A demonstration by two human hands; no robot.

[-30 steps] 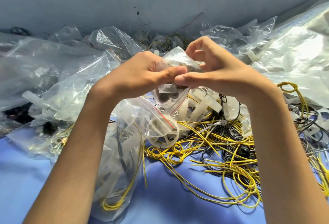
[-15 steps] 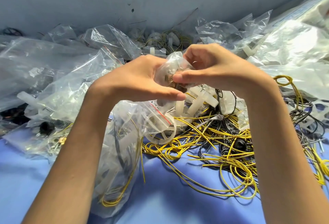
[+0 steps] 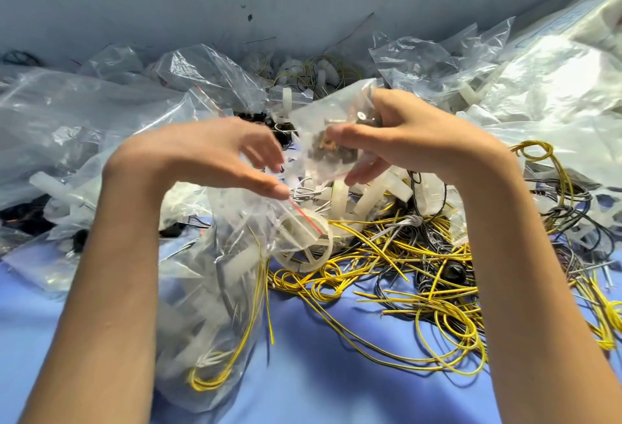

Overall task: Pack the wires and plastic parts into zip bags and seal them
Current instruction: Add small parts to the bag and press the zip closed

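The right hand is raised over the middle of the heap and pinches a small zip bag between thumb and curled fingers. The bag is clear, crumpled, with a red strip along its lower edge, and small dark and brass-coloured bits show through it. The left hand hangs just beside that bag with its fingers spread and loosely bent, gripping nothing. They are blurred, so I cannot tell whether the tips touch the plastic. Under the left wrist a bigger zip bag lies on the blue table, stuffed with white plastic pieces and a loop of yellow wire, its red-lined mouth just below the left thumb. A white plastic ring sits at that mouth. To the right, loose yellow and black wires sprawl in a tangle over the table, with white plastic parts piled behind them below the right hand. Clear bags are heaped on the left and along the back against a grey wall.
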